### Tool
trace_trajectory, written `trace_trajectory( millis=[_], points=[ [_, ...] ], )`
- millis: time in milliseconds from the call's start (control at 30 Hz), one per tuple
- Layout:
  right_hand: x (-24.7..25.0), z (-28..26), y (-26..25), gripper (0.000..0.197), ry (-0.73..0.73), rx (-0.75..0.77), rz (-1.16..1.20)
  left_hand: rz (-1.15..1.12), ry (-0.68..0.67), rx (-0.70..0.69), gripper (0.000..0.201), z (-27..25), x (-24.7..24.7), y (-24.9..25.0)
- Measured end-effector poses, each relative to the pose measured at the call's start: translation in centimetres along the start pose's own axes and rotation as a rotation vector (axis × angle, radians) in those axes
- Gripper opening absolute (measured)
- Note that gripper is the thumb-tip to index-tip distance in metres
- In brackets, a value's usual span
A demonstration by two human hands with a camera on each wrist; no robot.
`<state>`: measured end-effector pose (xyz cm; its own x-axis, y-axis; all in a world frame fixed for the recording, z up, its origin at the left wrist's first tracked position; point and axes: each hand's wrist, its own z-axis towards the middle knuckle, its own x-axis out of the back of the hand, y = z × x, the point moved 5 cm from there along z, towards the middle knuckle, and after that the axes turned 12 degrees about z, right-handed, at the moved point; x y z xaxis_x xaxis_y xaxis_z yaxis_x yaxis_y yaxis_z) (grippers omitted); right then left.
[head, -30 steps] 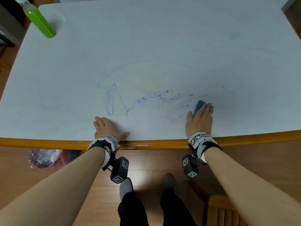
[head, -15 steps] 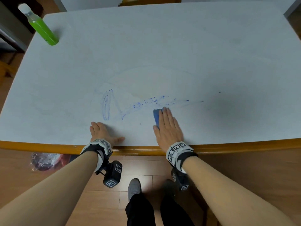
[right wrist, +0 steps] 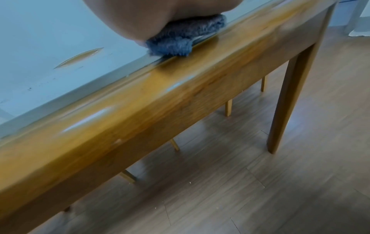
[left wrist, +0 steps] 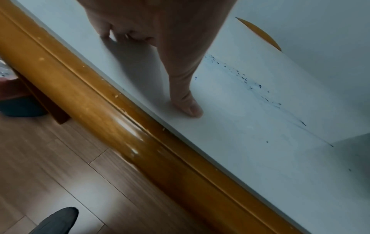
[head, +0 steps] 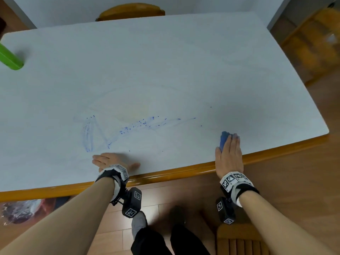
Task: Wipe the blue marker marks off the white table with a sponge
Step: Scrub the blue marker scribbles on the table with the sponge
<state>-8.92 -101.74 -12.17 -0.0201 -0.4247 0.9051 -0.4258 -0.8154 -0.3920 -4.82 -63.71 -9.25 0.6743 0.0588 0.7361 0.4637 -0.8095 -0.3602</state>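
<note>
— Right hand (head: 228,155)?
— Flat, fingers straight, pressing the blue sponge (head: 223,139) down near the tabletop's (head: 165,61) front edge, toward the right corner.
— Left hand (head: 110,161)?
— Spread flat by the front edge, just below the blue marks (head: 128,128).

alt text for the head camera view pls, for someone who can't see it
Seen from above, a person's right hand presses a blue sponge flat on a white table near its wooden front edge, right of smeared blue marker marks. The left hand rests flat on the table just below the marks. A green bottle stands at the far left corner.
</note>
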Motion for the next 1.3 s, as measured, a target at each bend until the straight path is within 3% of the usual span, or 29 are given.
trace_trajectory(
  millis=[133, 300, 467, 533, 633, 933, 1133, 1300],
  points=[
    [-0.2, 0.4, -1.1, 0.063, 0.000, 0.064, 0.027, 0.019, -0.020, -0.014, 0.135, 0.5, -0.2, 0.0],
    [0.6, 0.3, -3.2, 0.065, 0.000, 0.171, 0.250, 0.073, -0.012, -0.035, 0.139, 1.2, -0.4, -0.1],
    [4.5, 1.3, -0.6, 0.050, 0.187, 0.025, 0.437, 0.077, -0.008, -0.051, 0.139, 0.9, -0.6, -0.2],
    [5.1, 1.7, 1.8, 0.049, 0.233, -0.029, 0.395, 0.069, -0.011, -0.047, 0.140, 0.8, -0.5, -0.2],
    [3.8, 1.5, 4.1, 0.050, 0.152, -0.078, 0.296, 0.063, -0.023, -0.044, 0.140, 0.7, -0.4, -0.2],
    [-0.1, 2.0, 1.6, 0.075, 0.134, -0.235, 0.121, -0.039, -0.054, -0.009, 0.139, 0.2, 0.2, -0.1],
    [-0.5, 2.7, -0.6, 0.076, 0.119, -0.184, 0.091, -0.035, -0.057, -0.017, 0.135, 0.1, 0.6, 0.1],
    [-3.0, 4.3, -6.2, 0.074, 0.034, -0.069, 0.069, -0.112, -0.042, -0.028, 0.135, 0.1, 0.5, 0.0]
  ],
)
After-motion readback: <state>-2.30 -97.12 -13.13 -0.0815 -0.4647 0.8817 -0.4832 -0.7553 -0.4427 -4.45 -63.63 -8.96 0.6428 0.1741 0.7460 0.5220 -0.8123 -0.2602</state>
